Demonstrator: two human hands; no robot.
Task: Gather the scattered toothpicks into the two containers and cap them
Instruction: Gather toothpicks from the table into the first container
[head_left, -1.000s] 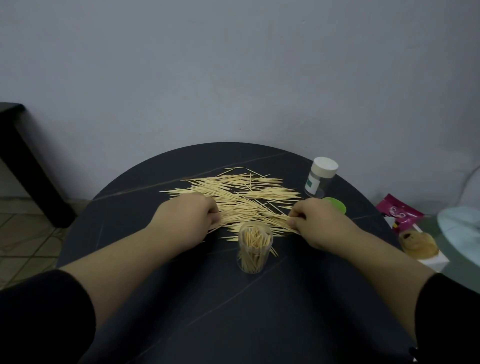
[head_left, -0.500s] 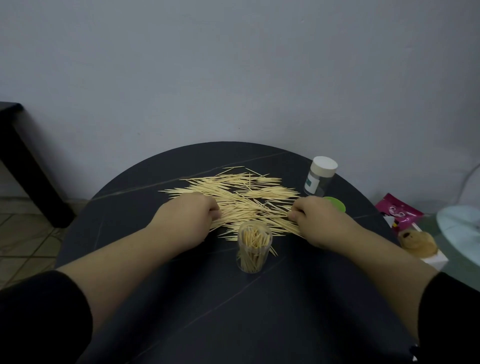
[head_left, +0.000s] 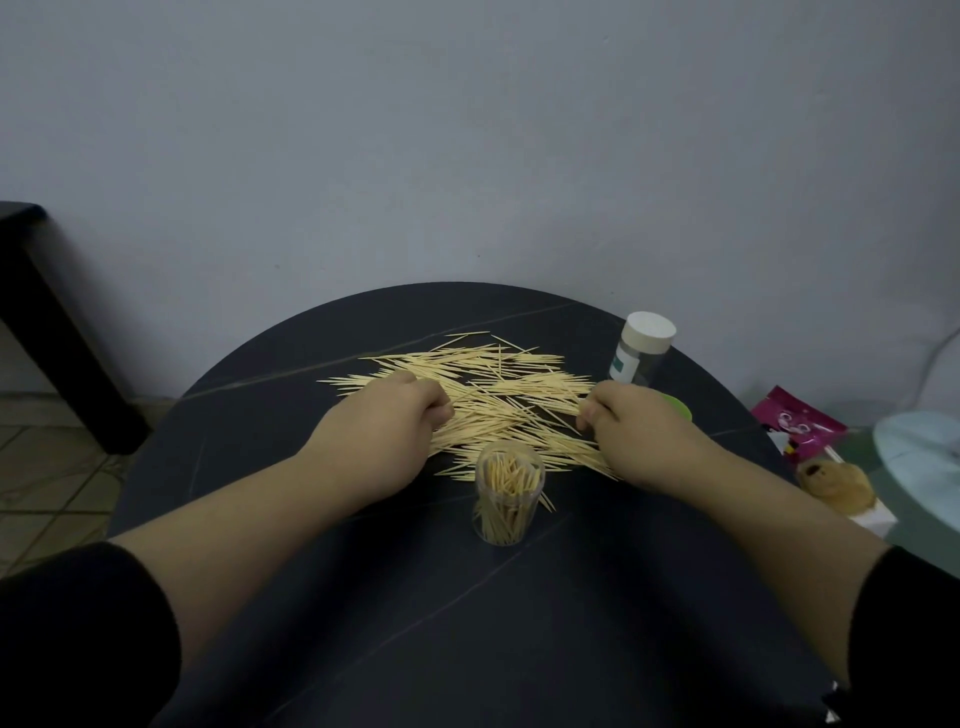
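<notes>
A heap of pale toothpicks (head_left: 498, 395) lies scattered across the far half of the round black table (head_left: 467, 623). An uncapped clear container (head_left: 508, 500), partly filled with upright toothpicks, stands just in front of the heap. A second clear container with a white cap (head_left: 642, 349) stands at the back right. A green cap (head_left: 678, 405) peeks out behind my right hand. My left hand (head_left: 387, 426) rests on the heap's left side with fingers curled onto toothpicks. My right hand (head_left: 636, 431) pinches toothpicks at the heap's right side.
To the right, off the table, lie a magenta packet (head_left: 797, 423), a small brown plush toy (head_left: 836, 486) and a pale blue round object (head_left: 919, 452). A dark furniture leg (head_left: 57, 332) stands at the left. A grey wall runs right behind the table.
Both hands have stayed at the two sides of the heap, with only small finger movements among the toothpicks. The containers have not moved.
</notes>
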